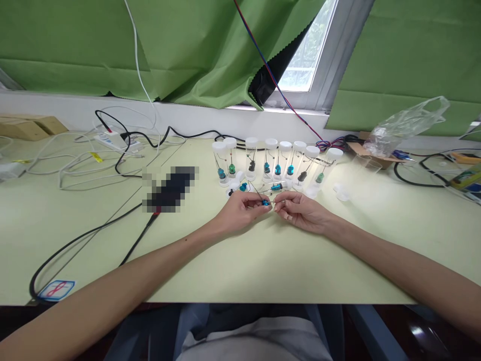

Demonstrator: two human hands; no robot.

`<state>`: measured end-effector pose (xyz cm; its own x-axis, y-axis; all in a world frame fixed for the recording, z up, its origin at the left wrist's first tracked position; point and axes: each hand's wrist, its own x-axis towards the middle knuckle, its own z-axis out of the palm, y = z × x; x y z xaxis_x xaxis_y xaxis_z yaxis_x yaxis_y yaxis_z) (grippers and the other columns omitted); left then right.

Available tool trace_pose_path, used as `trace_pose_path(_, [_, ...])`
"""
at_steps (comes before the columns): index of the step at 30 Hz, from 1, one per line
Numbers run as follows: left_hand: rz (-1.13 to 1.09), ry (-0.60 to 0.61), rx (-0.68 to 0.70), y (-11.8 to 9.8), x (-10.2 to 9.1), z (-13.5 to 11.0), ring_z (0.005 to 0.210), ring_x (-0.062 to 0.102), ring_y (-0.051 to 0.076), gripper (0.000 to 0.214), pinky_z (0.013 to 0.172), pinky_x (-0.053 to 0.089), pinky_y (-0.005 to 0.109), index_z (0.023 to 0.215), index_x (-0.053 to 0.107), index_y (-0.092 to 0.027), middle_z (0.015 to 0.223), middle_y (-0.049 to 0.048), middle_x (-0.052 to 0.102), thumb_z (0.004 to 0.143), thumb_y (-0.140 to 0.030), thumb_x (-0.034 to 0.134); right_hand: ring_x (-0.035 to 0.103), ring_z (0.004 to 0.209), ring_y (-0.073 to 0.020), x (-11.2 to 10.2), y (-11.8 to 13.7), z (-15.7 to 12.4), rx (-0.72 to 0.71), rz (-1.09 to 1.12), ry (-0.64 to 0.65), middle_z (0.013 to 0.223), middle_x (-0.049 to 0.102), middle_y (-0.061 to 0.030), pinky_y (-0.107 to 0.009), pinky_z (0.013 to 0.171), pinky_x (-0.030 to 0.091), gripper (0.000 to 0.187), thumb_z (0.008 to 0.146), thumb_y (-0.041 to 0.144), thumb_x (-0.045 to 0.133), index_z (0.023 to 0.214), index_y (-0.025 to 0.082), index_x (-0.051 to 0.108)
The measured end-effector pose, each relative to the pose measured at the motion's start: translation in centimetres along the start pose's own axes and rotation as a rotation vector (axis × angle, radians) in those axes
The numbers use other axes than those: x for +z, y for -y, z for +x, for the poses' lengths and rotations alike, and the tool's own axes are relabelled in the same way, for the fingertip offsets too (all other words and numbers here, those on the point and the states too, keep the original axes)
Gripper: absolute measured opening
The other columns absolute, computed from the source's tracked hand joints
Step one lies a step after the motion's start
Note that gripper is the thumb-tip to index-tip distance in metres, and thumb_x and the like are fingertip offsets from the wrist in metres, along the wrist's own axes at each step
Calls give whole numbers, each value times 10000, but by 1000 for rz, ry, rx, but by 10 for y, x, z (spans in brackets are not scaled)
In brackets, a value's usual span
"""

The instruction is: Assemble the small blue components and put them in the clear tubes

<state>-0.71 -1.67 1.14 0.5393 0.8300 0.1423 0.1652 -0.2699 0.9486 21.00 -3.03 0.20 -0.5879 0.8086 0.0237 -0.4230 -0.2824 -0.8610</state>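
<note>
A small blue piece (265, 203) is clamped between thumb and fingers of the left hand (243, 210), over the table (240, 271). Just to its right is the right hand (303, 214); whether its fingertips clamp anything cannot be told. Capped tubes (285, 154) stand on the far side.

Behind the tubes (284, 158), reach is hindered by cables (326, 144); to their right, by a cap (341, 192) and, farther back, a bag (408, 124). Just in front of them, the way is blocked by loose parts (277, 187), the left hand (248, 210) and the right hand (298, 213). Passage is left between the tubes and the dark item (171, 190), and well in front of them, over the table (255, 271) between the forearms.
</note>
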Motion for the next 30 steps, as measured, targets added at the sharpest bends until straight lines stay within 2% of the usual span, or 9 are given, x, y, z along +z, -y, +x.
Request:
trace_pose_path(15, [6, -17, 0, -1, 0, 1, 515, 356, 67, 335, 453, 284, 227, 882, 755, -120, 623, -3, 556, 764, -433, 746, 577, 575, -76, 5, 3, 1, -49, -125, -60, 760, 728, -21, -195, 542, 486, 297, 659, 314, 905, 869, 175, 748])
trace_pose_path(23, [38, -36, 17, -1, 1, 0, 532, 361, 78, 315, 472, 289, 237, 866, 751, -126, 620, -7, 541, 782, -428, 721, 584, 555, -87, 6, 2, 1, -104, -222, -46, 712, 680, 0, -218, 525, 485, 253, 715, 297, 865, 879, 176, 715])
trace_pose_path(30, [82, -70, 46, -1, 1, 1, 587, 399, 93, 294, 526, 320, 242, 859, 749, -128, 632, -9, 529, 790, -411, 714, 568, 547, -96, 9, 2, 1, -176, -303, -123, 665, 623, 19, -239, 506, 477, 250, 705, 307, 861, 859, 167, 723])
